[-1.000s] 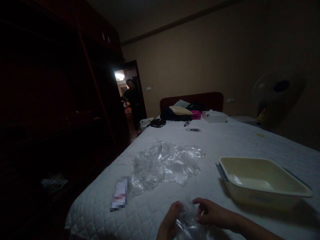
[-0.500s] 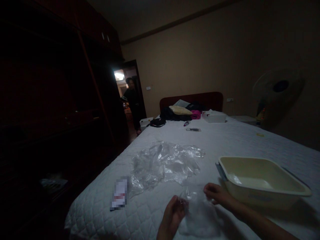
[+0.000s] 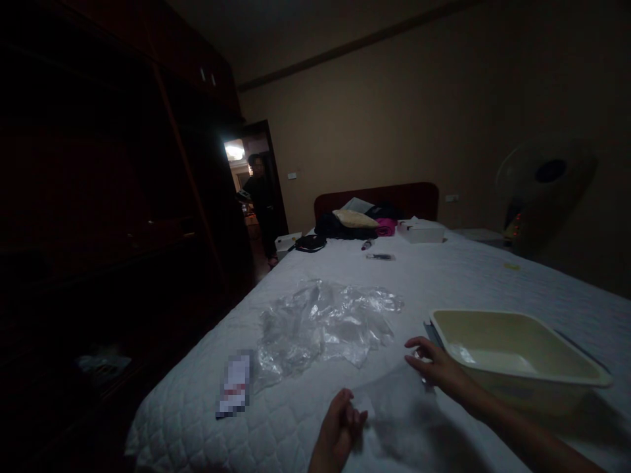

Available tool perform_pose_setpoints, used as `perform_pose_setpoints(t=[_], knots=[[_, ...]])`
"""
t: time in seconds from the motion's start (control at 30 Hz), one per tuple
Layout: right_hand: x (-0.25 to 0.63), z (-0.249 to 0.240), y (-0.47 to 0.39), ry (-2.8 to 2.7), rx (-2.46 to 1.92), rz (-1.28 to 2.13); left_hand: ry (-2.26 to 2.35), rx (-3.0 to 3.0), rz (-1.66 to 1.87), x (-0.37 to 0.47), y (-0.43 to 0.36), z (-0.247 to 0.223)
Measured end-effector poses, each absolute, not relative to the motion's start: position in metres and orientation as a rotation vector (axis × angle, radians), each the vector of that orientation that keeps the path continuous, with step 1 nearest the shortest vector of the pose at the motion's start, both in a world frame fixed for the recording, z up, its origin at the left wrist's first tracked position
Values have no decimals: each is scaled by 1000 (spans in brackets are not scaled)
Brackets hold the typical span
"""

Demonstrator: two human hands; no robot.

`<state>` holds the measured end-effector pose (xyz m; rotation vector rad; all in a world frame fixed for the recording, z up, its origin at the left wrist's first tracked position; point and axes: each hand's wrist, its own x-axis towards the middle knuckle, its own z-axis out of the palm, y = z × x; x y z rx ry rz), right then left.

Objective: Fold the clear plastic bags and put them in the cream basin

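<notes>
A thin clear plastic bag (image 3: 399, 407) is stretched between my two hands, low over the white quilted bedspread. My left hand (image 3: 339, 427) has its fingers curled closed on the bag's left edge. My right hand (image 3: 436, 364) holds the other edge under its lower fingers, while its thumb and index finger stand apart. Beyond my hands lies a large crumpled clear plastic sheet (image 3: 330, 322). To the right, close to my right forearm, sits a cream plastic tub (image 3: 522, 381) with grey side handles.
A blurred white and red packet (image 3: 235, 384) lies at the bed's left. Farther up are a small packet (image 3: 380, 257), a black bag (image 3: 310, 243), a white box (image 3: 420, 231) and piled clothes. A fan (image 3: 549, 171) stands right. A person (image 3: 261, 203) stands at the doorway.
My right hand has moved up and right, and its thumb and index finger have spread. The plastic bag is now pulled wider between my hands. My left hand has barely moved.
</notes>
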<state>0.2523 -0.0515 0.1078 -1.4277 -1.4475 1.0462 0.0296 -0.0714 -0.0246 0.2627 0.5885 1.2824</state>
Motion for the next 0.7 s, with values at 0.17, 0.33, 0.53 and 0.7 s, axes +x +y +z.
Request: perform_pose_setpoints(t=[0.17, 0.33, 0.53, 0.7], knots=[[250, 116, -53, -1399, -1430, 1116, 581, 205, 1294, 31, -70, -18], [248, 124, -52, -1076, -1386, 1145, 421, 360, 1200, 29, -72, -21], [242, 93, -56, -986, -1386, 1203, 292, 476, 1105, 25, -69, -27], [241, 70, -60, -1163, -1526, 1376, 273, 457, 1091, 26, -65, -26]])
